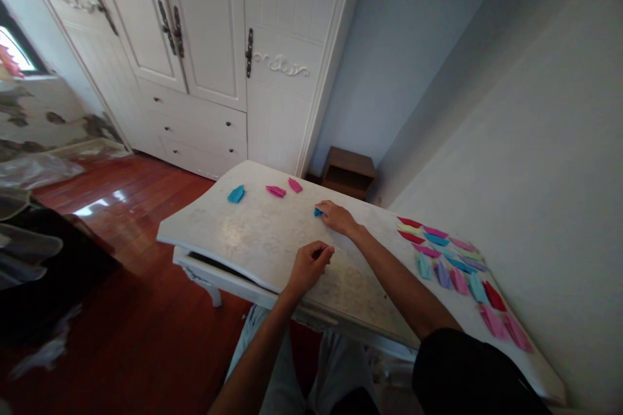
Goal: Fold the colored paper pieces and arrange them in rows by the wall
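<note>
By a white wooden wardrobe (287, 13), near the back edge of a white table (272, 246), the right hand (332, 215) pinches a small blue folded paper piece (317, 213). The left hand (310, 266) curls in, seemingly empty. Picking up or placing seems underway, needing a gentle touch next.

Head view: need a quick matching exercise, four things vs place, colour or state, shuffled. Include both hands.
1. Right hand
2. Left hand
3. Leftmost folded piece
4. Small cabinet

A. Brown, beyond the table
B. Loosely curled, nearer the table's front edge
C. Blue, lying alone
D. Touching a blue piece

Pairs: 1-D, 2-B, 3-C, 4-A
</note>
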Available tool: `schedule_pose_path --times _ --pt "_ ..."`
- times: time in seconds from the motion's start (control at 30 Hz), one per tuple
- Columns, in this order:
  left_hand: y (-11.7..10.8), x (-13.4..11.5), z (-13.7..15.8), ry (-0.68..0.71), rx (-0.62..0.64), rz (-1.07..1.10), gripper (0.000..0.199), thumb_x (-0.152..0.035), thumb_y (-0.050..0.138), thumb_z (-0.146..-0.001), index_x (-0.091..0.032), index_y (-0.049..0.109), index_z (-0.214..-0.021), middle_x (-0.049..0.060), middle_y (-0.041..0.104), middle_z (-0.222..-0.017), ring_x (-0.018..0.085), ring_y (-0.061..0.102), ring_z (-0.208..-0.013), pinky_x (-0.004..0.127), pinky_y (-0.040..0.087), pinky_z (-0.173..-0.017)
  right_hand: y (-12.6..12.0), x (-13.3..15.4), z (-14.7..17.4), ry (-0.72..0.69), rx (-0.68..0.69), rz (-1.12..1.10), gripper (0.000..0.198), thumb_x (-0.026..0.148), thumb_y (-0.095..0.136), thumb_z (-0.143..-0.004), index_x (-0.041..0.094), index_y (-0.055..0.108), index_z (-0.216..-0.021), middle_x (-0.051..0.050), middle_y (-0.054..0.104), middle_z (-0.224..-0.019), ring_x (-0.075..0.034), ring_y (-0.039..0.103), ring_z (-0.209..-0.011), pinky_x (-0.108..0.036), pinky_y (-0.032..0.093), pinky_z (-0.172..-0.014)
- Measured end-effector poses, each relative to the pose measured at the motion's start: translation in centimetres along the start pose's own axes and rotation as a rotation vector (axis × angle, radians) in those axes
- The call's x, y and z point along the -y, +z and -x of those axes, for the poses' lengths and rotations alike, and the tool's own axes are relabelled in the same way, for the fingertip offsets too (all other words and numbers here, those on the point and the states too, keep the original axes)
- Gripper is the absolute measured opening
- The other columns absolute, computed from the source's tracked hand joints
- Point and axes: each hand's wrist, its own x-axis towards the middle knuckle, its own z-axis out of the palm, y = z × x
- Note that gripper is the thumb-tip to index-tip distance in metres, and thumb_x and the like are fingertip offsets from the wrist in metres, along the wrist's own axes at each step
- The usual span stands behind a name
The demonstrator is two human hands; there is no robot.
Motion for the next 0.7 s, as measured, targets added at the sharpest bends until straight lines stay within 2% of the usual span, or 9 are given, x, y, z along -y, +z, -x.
schedule_pose_path --times 0.13,0.27,0.4,0.6,0.7 --pt "0.0 0.1 0.0 0.000 0.008 -0.005 0.030 -0.042 0.054 -0.082 -0.015 0.061 -0.070 -0.003 0.056 -0.057 0.008 0.048 -0.045 0.020 0.037 -0.045 -0.4 0.3 0.8 0.026 0.011 0.041 0.029 0.018 0.054 -0.087 0.026 0.068 -0.111 -0.008 0.059 -0.120 -0.021 0.063 -0.093 -0.031 0.048 -0.080" --pt "0.0 0.1 0.0 0.010 0.007 0.001 0.031 -0.042 0.055 -0.082 -0.015 0.060 -0.068 -0.003 0.055 -0.057 0.008 0.048 -0.045 0.020 0.037 -0.045 -1.0 0.2 1.8 0.013 0.020 0.027 0.028 0.016 0.056 -0.084 0.024 0.068 -0.107 -0.006 0.059 -0.122 -0.021 0.061 -0.096 -0.031 0.046 -0.083" --pt "0.0 0.1 0.0 0.005 -0.004 0.016 0.031 -0.042 0.055 -0.081 -0.015 0.060 -0.067 -0.003 0.055 -0.056 0.008 0.048 -0.044 0.020 0.037 -0.045 -1.3 0.3 2.4 0.002 0.028 -0.038 0.023 0.017 0.061 -0.081 0.021 0.069 -0.102 -0.007 0.067 -0.105 -0.022 0.060 -0.097 -0.030 0.043 -0.085" --pt "0.0 -0.1 0.0 -0.008 -0.011 0.072 0.030 -0.043 0.056 -0.079 -0.015 0.060 -0.070 -0.003 0.054 -0.057 0.008 0.047 -0.044 0.020 0.037 -0.044 -1.0 0.4 3.5 0.057 0.021 -0.215 0.040 0.025 0.076 -0.067 0.015 0.067 -0.105 -0.005 0.068 -0.087 -0.018 0.061 -0.078 -0.027 0.044 -0.071" --pt "0.0 -0.2 -0.1 -0.017 -0.024 0.087 0.031 -0.045 0.057 -0.079 -0.015 0.060 -0.069 -0.004 0.054 -0.057 0.008 0.046 -0.044 0.020 0.037 -0.044 -0.5 0.7 4.3 0.088 0.018 -0.305 0.022 0.026 0.074 -0.067 0.016 0.069 -0.086 -0.001 0.066 -0.074 -0.016 0.058 -0.068 -0.025 0.042 -0.063"
